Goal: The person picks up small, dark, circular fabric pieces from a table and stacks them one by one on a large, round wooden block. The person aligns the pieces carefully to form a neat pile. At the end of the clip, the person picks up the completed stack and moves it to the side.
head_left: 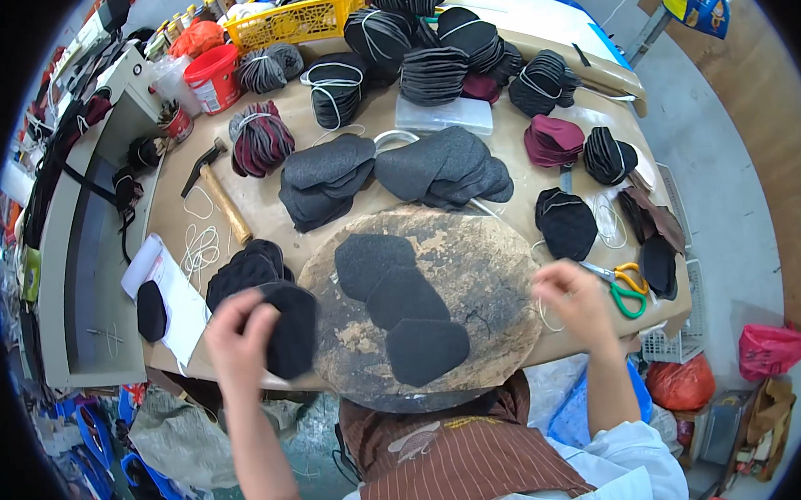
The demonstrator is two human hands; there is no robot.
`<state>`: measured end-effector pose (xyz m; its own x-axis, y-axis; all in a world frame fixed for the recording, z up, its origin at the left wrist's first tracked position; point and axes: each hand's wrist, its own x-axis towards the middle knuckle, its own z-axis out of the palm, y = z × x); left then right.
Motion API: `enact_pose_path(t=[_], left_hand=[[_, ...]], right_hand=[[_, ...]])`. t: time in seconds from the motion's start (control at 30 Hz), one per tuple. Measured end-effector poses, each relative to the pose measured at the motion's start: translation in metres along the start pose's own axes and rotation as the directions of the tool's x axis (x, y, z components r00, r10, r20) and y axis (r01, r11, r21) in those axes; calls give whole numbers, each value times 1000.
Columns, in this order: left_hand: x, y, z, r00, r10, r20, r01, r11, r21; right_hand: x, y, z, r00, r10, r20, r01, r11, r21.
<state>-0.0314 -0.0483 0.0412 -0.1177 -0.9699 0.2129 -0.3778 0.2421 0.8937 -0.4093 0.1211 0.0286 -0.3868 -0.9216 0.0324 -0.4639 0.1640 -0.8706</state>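
Felt piece (292, 331), light and limp, pinched at its edge by left hand (239, 333) beside round board (500, 272); right hand (574, 298) grips string.

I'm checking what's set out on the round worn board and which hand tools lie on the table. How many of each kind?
Dark felt pieces lying on the round board: 3
Hammer: 1
Scissors: 1
Total: 5

a stack of dark felt pieces (290, 331) stands on edge, beside the round worn board (473, 274).
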Motion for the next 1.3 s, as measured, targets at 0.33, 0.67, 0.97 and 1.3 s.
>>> enact_pose_path(t=[0.33,0.67,0.97,1.3], left_hand=[[-109,38,68,755,127,644,-447,817,363],[-155,11,69,773,36,633,-402,801,444],[-162,3,63,830,30,556,-320,843,433],[-164,-6,65,852,64,519,-293,880,373]], right_hand=[[52,77,-57,932,-332,-145,148,713,-685],[59,65,-57,914,-380,-145,103,562,-821],[11,-40,11,914,105,393,-173,975,142],[10,-24,86,747,239,621,-400,907,131]])
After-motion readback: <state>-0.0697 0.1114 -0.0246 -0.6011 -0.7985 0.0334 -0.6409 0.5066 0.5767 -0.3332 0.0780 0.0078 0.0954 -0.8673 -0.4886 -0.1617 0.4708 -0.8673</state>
